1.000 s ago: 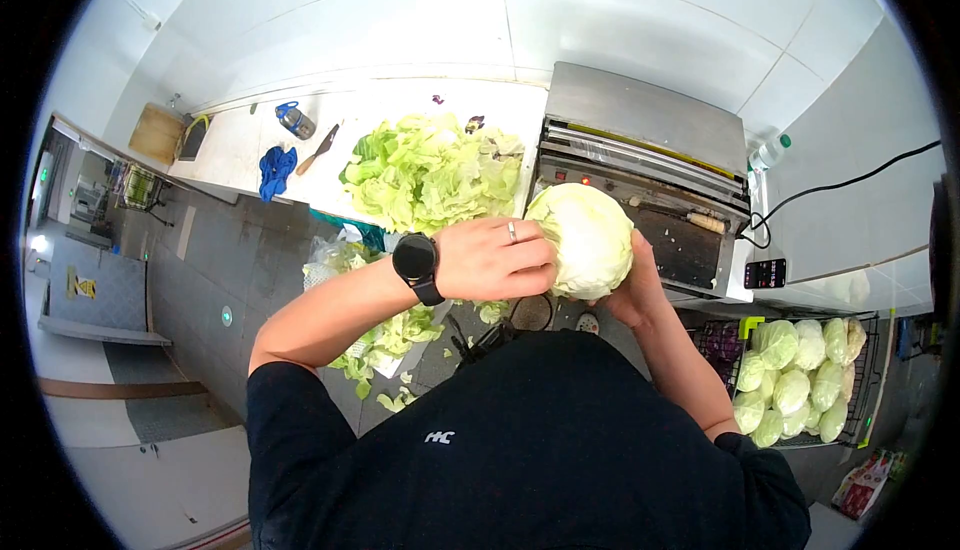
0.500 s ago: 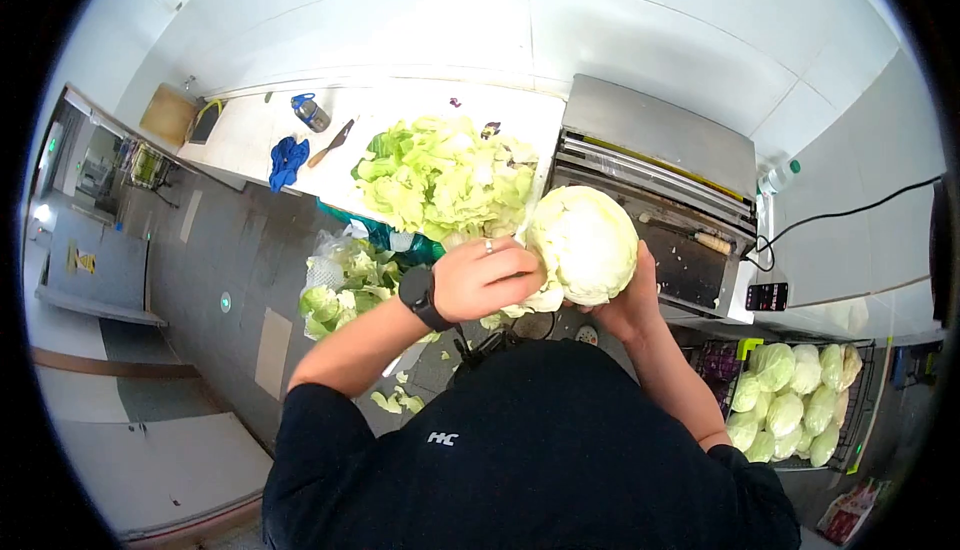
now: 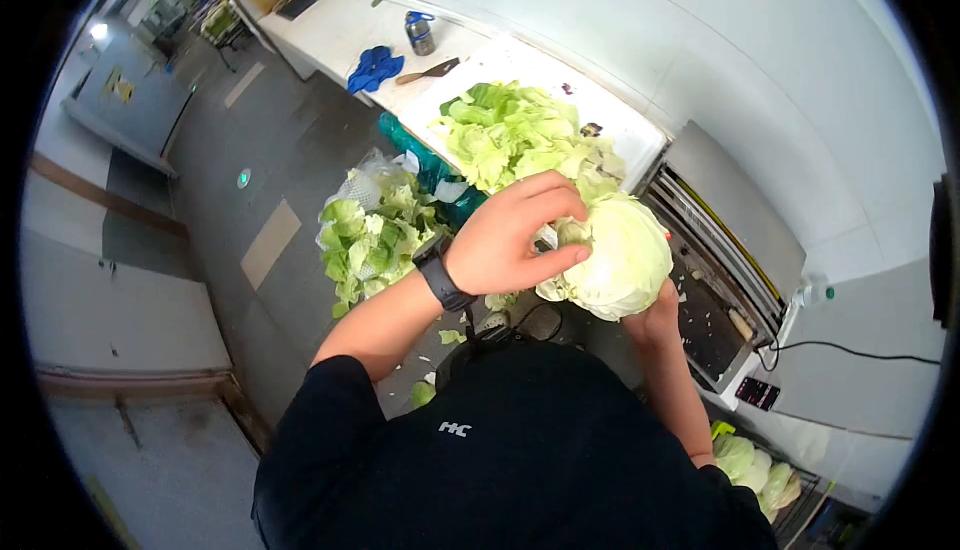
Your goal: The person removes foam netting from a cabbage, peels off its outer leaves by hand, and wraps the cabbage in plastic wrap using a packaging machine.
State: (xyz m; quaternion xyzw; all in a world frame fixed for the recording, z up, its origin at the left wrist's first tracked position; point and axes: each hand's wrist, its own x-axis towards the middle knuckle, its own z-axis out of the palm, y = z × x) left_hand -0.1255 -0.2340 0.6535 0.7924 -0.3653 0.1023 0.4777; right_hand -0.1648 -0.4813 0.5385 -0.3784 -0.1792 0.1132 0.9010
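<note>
A pale green cabbage (image 3: 625, 255) is held up in front of my chest, stripped smooth on the side that shows. My right hand (image 3: 655, 318) supports it from below and the right, its fingers mostly hidden behind the head. At the cabbage's left side, my left hand (image 3: 515, 240) curls its fingers and thumb against the outer leaves; whether a leaf is pinched there is hard to see. Beyond my hands, a heap of loose cabbage leaves (image 3: 510, 135) lies on a white board (image 3: 640, 140).
Below the counter, a bag of leaves (image 3: 370, 230) stands on the floor. A knife (image 3: 430, 71), a blue cloth (image 3: 375, 68) and a bottle (image 3: 419, 35) lie to the left. At right are a metal wrapping machine (image 3: 735, 205), a phone (image 3: 757, 393) and a crate of cabbages (image 3: 745, 462).
My view has turned, so the counter now runs diagonally. My left hand has shifted higher on the cabbage's left side, its thumb spread over it. My right hand still supports the cabbage.
</note>
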